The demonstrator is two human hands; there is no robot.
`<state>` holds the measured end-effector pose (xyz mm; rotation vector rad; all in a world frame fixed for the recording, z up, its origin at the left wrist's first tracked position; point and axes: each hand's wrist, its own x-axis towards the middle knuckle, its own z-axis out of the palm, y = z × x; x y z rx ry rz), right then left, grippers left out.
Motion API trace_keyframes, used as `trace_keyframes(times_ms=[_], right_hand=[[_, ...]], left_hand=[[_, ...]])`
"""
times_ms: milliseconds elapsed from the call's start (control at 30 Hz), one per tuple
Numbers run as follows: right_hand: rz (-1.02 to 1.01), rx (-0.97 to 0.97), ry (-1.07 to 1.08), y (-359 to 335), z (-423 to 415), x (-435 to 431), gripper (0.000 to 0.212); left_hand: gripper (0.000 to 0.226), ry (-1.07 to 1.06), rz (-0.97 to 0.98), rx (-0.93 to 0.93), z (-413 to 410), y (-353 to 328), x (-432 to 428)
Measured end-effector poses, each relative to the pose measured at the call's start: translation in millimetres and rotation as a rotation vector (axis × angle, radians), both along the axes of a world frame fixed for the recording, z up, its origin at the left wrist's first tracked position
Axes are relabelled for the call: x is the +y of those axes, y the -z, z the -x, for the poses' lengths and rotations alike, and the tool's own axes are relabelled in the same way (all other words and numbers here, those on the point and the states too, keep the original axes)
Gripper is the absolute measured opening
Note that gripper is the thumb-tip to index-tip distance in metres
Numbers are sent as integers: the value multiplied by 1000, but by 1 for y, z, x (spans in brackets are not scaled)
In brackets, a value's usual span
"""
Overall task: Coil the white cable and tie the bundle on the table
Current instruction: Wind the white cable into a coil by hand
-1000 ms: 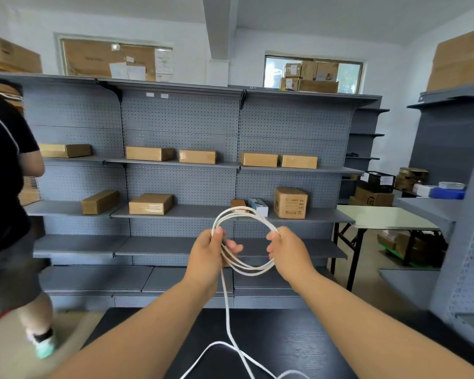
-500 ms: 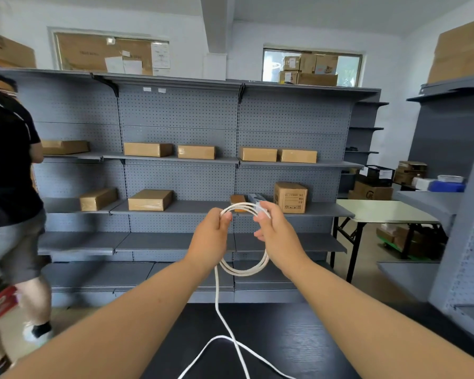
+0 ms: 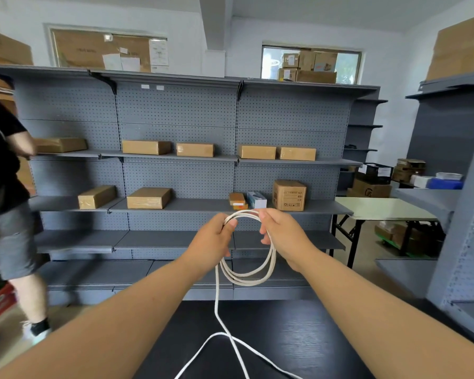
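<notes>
The white cable (image 3: 253,277) hangs in several loops in front of me, held up in the air above the black table (image 3: 298,340). My left hand (image 3: 212,243) pinches the top left of the coil between thumb and fingers. My right hand (image 3: 283,236) grips the top right of the same coil. A loose strand drops from the left hand down to the table, where it forks into two tails that run off the bottom edge.
Grey pegboard shelving (image 3: 181,160) with cardboard boxes stands behind the table. A person in a black shirt (image 3: 0,173) stands at the left. A light folding table (image 3: 381,210) and another grey shelf unit (image 3: 454,187) are on the right.
The coil was spread wide between my hands; both hands have come together at its top, and the loops now hang below them. The person at the left stepped closer to the shelving.
</notes>
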<state>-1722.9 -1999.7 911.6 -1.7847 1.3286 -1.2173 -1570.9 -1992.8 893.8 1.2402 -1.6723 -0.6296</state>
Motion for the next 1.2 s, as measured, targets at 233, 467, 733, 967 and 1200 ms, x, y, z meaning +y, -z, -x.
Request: trace_keyframes(times_ms=[233, 467, 733, 967, 1200], right_hand=[[156, 400, -44, 1, -3, 11, 40], [192, 634, 46, 5, 2, 7, 23], [163, 353, 174, 1, 14, 3, 21], [138, 195, 221, 11, 18, 9, 25], [58, 54, 176, 17, 18, 13, 27]], left_hand=[[22, -27, 129, -279, 4, -8, 1], [26, 19, 49, -419, 1, -10, -1], [7, 160, -166, -96, -5, 12, 3], [11, 219, -234, 234, 1, 12, 4], [10, 304, -284, 362, 5, 1, 9]])
